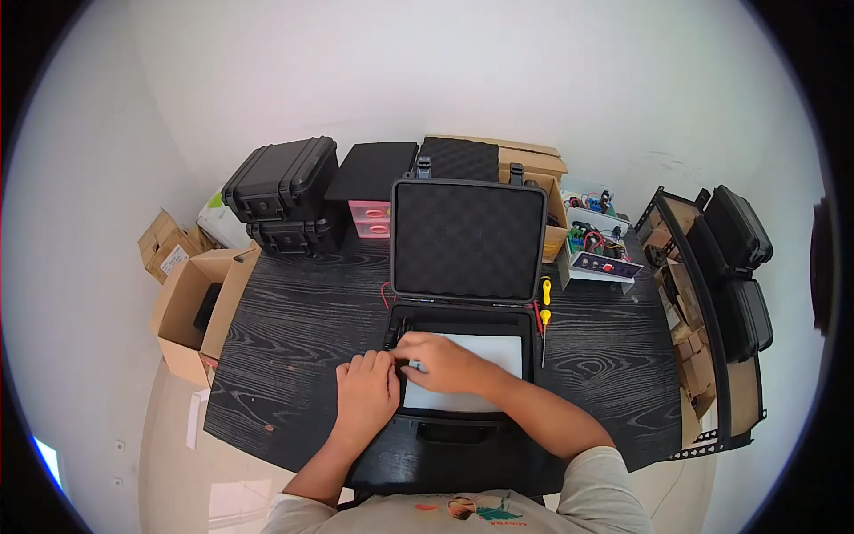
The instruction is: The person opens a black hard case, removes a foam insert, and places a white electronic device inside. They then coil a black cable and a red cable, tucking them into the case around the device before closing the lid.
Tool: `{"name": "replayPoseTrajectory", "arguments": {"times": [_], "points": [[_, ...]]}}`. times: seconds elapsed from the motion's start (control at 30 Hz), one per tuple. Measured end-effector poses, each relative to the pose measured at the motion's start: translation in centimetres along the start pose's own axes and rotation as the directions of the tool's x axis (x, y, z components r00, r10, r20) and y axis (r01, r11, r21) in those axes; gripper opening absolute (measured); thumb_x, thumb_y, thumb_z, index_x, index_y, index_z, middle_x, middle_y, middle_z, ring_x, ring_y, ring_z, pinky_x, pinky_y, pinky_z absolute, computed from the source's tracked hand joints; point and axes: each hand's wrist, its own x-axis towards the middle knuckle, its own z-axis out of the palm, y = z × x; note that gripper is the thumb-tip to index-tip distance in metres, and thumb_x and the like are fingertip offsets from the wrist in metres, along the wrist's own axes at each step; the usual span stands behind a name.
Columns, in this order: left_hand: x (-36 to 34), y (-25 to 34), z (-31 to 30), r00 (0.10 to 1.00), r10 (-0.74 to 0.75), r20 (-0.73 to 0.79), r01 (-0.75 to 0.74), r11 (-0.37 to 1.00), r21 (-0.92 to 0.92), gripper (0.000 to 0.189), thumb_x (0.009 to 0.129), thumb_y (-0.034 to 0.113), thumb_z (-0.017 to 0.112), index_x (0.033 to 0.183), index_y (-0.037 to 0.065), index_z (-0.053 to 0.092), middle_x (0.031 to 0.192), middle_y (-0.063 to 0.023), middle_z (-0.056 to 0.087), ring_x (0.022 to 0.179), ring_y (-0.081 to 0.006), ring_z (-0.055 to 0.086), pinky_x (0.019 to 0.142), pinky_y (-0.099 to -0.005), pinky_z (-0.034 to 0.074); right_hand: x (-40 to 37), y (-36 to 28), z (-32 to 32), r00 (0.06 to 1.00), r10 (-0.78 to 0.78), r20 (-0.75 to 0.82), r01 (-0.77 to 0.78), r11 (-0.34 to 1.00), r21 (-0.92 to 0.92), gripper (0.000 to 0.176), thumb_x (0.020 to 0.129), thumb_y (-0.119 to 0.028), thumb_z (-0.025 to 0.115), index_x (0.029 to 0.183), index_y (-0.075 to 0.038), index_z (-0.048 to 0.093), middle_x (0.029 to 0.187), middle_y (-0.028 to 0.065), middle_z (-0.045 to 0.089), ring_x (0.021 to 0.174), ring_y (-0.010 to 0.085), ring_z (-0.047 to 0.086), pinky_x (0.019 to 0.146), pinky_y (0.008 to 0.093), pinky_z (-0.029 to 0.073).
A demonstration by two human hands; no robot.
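An open black hard case (467, 431) lies on the table in front of me, its foam-lined lid (469, 238) raised at the back. Set into the base is a flat white panel (480, 392). My left hand (366, 392) is closed at the case's left edge, fingers curled over. Reaching across the panel, my right hand (434, 361) is closed in a pinch beside the left fingertips. What the fingers of either hand hold is hidden or too small to name. Thin dark cables (404, 327) show in the case's back left corner.
Yellow-handled screwdrivers (545, 318) lie right of the case. Behind stand stacked black cases (283, 182), a pink drawer unit (370, 221) and electronics units (605, 254) with wires. An open cardboard box (182, 343) is at the left, a shelf rack (725, 392) at the right.
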Motion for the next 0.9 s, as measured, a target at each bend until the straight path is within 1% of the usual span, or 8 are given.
{"name": "replayPoseTrajectory", "arguments": {"times": [0.1, 0.2, 0.23, 0.33, 0.5, 0.6, 0.7, 0.9], "points": [[0.4, 0.2, -0.1, 0.999, 0.01, 0.035, -0.013, 0.997, 0.07, 0.015, 0.092, 0.017, 0.069, 0.103, 0.008, 0.063, 0.096, -0.0082, 0.062, 0.094, -0.029, 0.061, 0.087, -0.0472, 0.044, 0.0, -2.6, -4.1, 0.985, 0.094, -0.148, -0.095, 0.995, 0.002, 0.028, 0.092, -0.003, 0.073, 0.12, 0.0, 0.075, 0.106, 0.0108, 0.071, 0.093, 0.0225, 0.07, 0.08, 0.0342, 0.058], [0.4, 0.3, 0.2, 0.999, 0.029, 0.035, -0.032, 0.995, 0.096, 0.016, 0.091, 0.017, 0.069, 0.103, 0.008, 0.064, 0.096, -0.0086, 0.061, 0.096, -0.0289, 0.06, 0.088, -0.0477, 0.043, -1.8, -2.2, -6.3, 0.942, 0.102, -0.319, -0.075, 0.993, 0.096, 0.027, 0.093, -0.004, 0.072, 0.12, 0.0, 0.075, 0.103, 0.01, 0.074, 0.087, 0.0169, 0.07, 0.077, 0.0303, 0.057], [0.4, 0.3, 0.4, 0.999, 0.039, 0.027, -0.042, 0.994, 0.099, 0.016, 0.09, 0.017, 0.07, 0.102, 0.009, 0.064, 0.097, -0.0088, 0.061, 0.097, -0.0289, 0.06, 0.088, -0.0478, 0.043, -2.6, -2.3, -6.8, 0.935, 0.103, -0.34, -0.076, 0.993, 0.091, 0.026, 0.094, -0.003, 0.072, 0.121, -0.002, 0.073, 0.099, 0.0106, 0.074, 0.083, 0.0178, 0.07, 0.078, 0.0303, 0.056], [0.1, 0.7, 0.6, 0.999, 0.037, -0.031, -0.035, 0.997, 0.073, 0.017, 0.088, 0.016, 0.07, 0.102, 0.009, 0.064, 0.098, -0.0094, 0.06, 0.097, -0.0293, 0.059, 0.089, -0.0476, 0.043, -5.5, -1.6, -6.5, 0.922, 0.139, -0.363, -0.137, 0.99, 0.033, 0.024, 0.096, -0.003, 0.071, 0.12, -0.002, 0.073, 0.097, 0.0099, 0.074, 0.082, 0.0186, 0.071, 0.078, 0.0309, 0.057], [0.5, 1.3, -0.3, 1.0, 0.027, -0.005, -0.026, 0.995, 0.094, 0.013, 0.088, 0.014, 0.07, 0.096, 0.008, 0.062, 0.096, -0.0095, 0.059, 0.095, -0.0305, 0.059, 0.087, -0.0479, 0.043, -8.7, -0.3, -4.7, 0.924, 0.256, -0.284, -0.237, 0.966, 0.1, 0.021, 0.098, -0.006, 0.07, 0.118, -0.002, 0.074, 0.1, 0.0117, 0.077, 0.087, 0.0204, 0.075, 0.079, 0.031, 0.059], [0.9, 1.2, -0.1, 1.0, -0.012, -0.003, 0.012, 0.998, 0.058, 0.013, 0.087, 0.014, 0.07, 0.094, 0.008, 0.062, 0.095, -0.0095, 0.059, 0.094, -0.0308, 0.059, 0.085, -0.0483, 0.043, -9.2, 0.2, -3.5, 0.902, 0.337, -0.271, -0.304, 0.94, 0.155, 0.019, 0.098, -0.005, 0.07, 0.116, -0.002, 0.076, 0.095, 0.0098, 0.077, 0.084, 0.0174, 0.074, 0.077, 0.0296, 0.058], [1.2, 1.1, 0.1, 1.0, 0.01, 0.008, -0.01, 0.999, 0.052, 0.015, 0.084, 0.016, 0.071, 0.094, 0.007, 0.064, 0.096, -0.01, 0.059, 0.093, -0.0307, 0.061, 0.086, -0.0485, 0.044, -9.4, 0.2, -3.4, 0.919, 0.334, -0.208, -0.321, 0.942, 0.095, 0.022, 0.096, -0.006, 0.07, 0.118, -0.003, 0.074, 0.1, 0.0135, 0.077, 0.087, 0.0226, 0.076, 0.076, 0.0322, 0.059], [1.0, 1.4, -0.1, 0.995, 0.034, 0.097, -0.045, 0.993, 0.105, 0.017, 0.08, 0.014, 0.073, 0.094, 0.008, 0.066, 0.097, -0.0106, 0.063, 0.092, -0.0306, 0.064, 0.088, -0.0487, 0.045, -9.6, 0.5, -3.1, 0.931, 0.289, -0.223, -0.278, 0.957, 0.078, 0.02, 0.097, -0.007, 0.071, 0.116, -0.004, 0.076, 0.1, 0.0118, 0.078, 0.088, 0.0223, 0.076, 0.076, 0.0326, 0.06]]}}
